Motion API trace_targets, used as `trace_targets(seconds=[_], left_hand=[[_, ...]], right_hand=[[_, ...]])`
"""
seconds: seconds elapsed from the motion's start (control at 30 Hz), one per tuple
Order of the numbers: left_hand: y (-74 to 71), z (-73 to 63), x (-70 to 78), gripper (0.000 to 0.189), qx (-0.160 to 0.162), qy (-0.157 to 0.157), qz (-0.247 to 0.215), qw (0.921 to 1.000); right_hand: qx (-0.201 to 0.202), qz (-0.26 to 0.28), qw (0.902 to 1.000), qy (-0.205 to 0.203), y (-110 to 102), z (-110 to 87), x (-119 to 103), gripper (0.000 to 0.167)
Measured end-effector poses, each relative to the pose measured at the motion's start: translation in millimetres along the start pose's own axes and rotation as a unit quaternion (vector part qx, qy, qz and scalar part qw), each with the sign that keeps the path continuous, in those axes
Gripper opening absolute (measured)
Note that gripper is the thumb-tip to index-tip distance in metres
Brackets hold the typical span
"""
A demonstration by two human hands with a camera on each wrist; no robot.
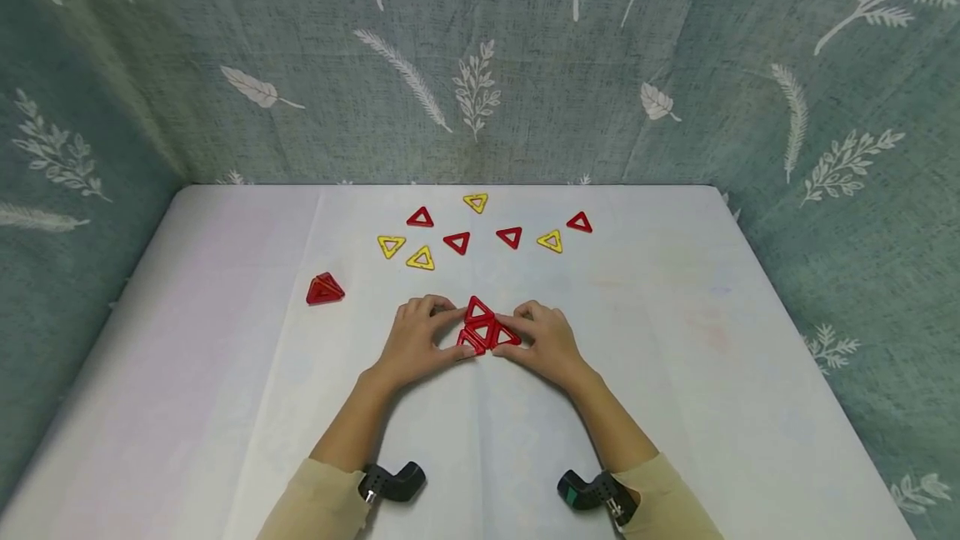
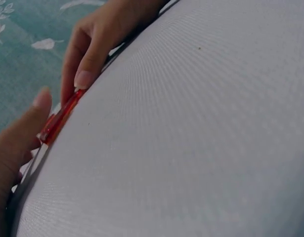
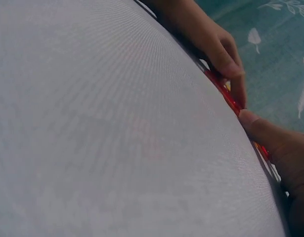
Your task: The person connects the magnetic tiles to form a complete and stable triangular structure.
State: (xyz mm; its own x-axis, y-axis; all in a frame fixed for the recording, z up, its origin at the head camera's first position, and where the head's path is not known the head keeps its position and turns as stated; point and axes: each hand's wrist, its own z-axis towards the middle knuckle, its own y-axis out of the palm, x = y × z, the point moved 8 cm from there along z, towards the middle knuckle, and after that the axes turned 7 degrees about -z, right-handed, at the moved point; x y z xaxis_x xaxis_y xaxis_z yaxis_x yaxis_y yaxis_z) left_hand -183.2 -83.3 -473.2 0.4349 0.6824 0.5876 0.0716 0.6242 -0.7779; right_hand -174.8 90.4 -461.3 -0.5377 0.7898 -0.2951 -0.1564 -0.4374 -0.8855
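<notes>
Watching from afar, I see four shiny red triangular plastic tiles set edge to edge around the middle of the white-covered bench. My left grip, thumb and forefinger partly spread, pinches their left side; my right grip, spread a little less, pinches their right. Uneven squeezing or lifting could, I judge, pop a seam apart.

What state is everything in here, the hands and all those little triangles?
Middle red triangles: four, edge to edge, one amid three.
Left hand: thumb and finger holding that group's left side.
Right hand: thumb and finger holding its right side.
Red pyramid: assembled, standing apart at left.
Other red triangles: four, separate, lying flat.
Yellow triangles: four, separate, lying flat.
</notes>
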Motion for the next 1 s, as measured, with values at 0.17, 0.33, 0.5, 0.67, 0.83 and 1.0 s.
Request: trace_targets(seconds=[0.17, 0.33, 0.5, 0.67, 0.83, 1.0], left_hand=[[-2.8, 1.2, -2.3, 0.05, 0.016, 0.005, -0.01, 0.9998], [-1.2, 2.8, 0.0, 0.052, 0.009, 0.012, 0.0, 0.9999], [1.5, 4.4, 1.6, 0.057, -0.009, 0.007, 0.013, 0.9999], [0.1, 5.7, 0.1, 0.058, -0.006, -0.009, -0.006, 0.9999], [0.2, 7.1, -1.2, 0.06, 0.001, -0.01, -0.015, 0.9998], [-6.0, 4.1, -2.7, 0.061, 0.026, -0.01, -0.034, 0.999]], right_hand=[[-0.014, -0.004, 0.9997, -0.019, 0, 0.1, -3, 0.051], [-0.041, 0.006, 0.9989, -0.023, 0, -1.8, -3, 0.05], [-0.051, 0.019, 0.9984, -0.015, 0, -3.6, 2, 0.05], [-0.012, 0.042, 0.999, -0.014, -4, -4.6, 4, 0.048], [0.012, 0.063, 0.9979, -0.004, -7, -7.1, 6, 0.045], [0.015, 0.106, 0.9941, 0.016, -3, -2.0, 10, 0.042]])
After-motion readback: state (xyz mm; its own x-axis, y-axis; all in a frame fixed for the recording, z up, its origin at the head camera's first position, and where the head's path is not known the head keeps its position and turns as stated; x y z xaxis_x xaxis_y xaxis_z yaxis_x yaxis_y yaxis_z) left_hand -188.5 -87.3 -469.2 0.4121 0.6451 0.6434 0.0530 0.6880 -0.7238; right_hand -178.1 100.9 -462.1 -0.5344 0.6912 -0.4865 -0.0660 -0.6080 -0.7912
